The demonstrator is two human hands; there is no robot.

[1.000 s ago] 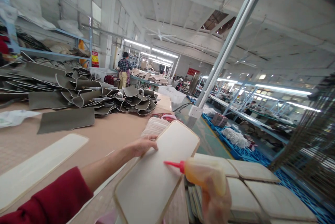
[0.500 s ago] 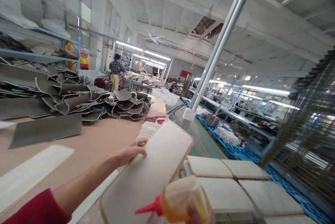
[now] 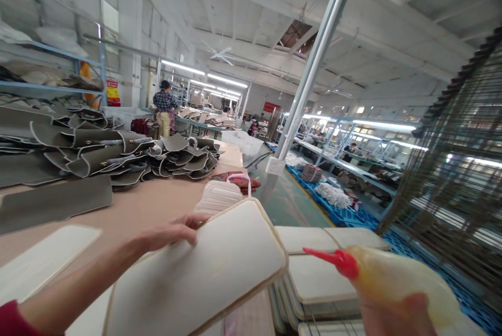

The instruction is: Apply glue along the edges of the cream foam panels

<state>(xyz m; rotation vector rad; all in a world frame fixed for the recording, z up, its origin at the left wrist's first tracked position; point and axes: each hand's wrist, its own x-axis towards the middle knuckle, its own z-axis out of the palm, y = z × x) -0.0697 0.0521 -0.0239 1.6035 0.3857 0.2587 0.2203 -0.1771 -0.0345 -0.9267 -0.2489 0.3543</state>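
Head view: the right hand [image 3: 396,317], wrapped around one soft yellow squeeze bottle with a red nozzle [image 3: 392,283], has swung it off the panel to the right, so no glue is being laid now. The left hand [image 3: 172,231] pinches the upper edge of one cream, tan-edged rounded panel [image 3: 196,278], now tilted flatter over the brown tabletop [image 3: 157,202]. Beyond lie stacked similar cream panels [image 3: 321,278], four tops showing, then a heap of grey leather pieces [image 3: 117,153]. One person in a plaid shirt [image 3: 163,111] stands far off.

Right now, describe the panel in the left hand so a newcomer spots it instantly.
On the tan worktable, near its right edge, the left hand grips a cream panel with rounded corners and a tan glued border. Unlike the flat stacked panels beside it, it is lifted and tilted.
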